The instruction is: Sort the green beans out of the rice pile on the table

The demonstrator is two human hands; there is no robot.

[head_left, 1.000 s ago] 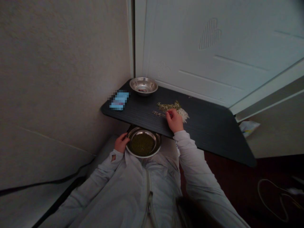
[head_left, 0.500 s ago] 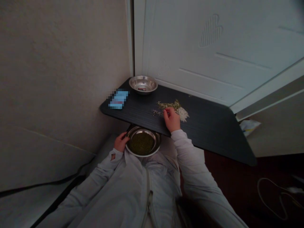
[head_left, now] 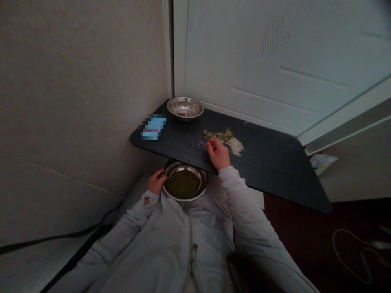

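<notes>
At near edge of the dark tabletop point(head_left: 275, 167), R hand point(head_left: 219, 155) blocks part of the spread grain; its palm side + most fingertips are out of sight. Lap bowl point(head_left: 185, 199) is partly tucked under the tabletop edge, far rim cut off. Blue item point(head_left: 154, 128) at L end is pixelated, can't ID. Pale packet point(head_left: 322, 162) past R end is half hidden, print unreadable. Whole scene dim, individual grains barely resolve.

Materials: tabletop = matte, faint streaky grain, rounded corners. Lap bowl = shiny metal, round, wide rim, w/ a bed of small green grains point(head_left: 183, 184). 2nd bowl point(head_left: 185, 100), also shiny metal, sits at back L, small dark label inside. Door point(head_left: 244, 44) behind = white, embossed ribbed hearts. Sleeves point(head_left: 247, 203) = light wrinkled fabric.

Fingers: R curled in, thumb + index close tog.; can't tell if anything's pinched. Mixed green/white grain point(head_left: 218, 135) is just beyond the knuckles, white heap point(head_left: 236, 146) just R of hand, approx. fan-shaped. Loose bits point(head_left: 198, 145) lie just L of the thumb. L hand point(head_left: 156, 182) has lap bowl by its L rim, fingers bent over the edge, thumb unclear.
</notes>
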